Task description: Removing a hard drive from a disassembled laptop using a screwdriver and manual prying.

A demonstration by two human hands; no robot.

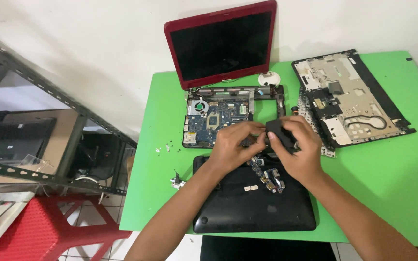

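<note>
Both hands meet above the green table [388, 179]; the right hand [298, 150] grips a small black plastic part [279, 133], and the left hand [235, 145] pinches at its edge. Beneath lie a black laptop base shell [252, 212] and an open red laptop with bared blue motherboard [214, 121]; a detached palmrest panel [351, 99] sits well apart.

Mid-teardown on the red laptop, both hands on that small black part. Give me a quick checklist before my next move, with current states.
1. Black part held by both hands: ok, right hand wraps it, left hand pinches beside it.
2. Part free of cables: cannot tell, fingers hide its underside.
3. Motherboard exposed in the open base: ok.
4. Loose screws gathered: not ok, scattered on the green table.
5. Removed cover set out of the way: ok, lying at the right.
6. Small circuit board secured: not ok, resting loose on the black case.
</note>
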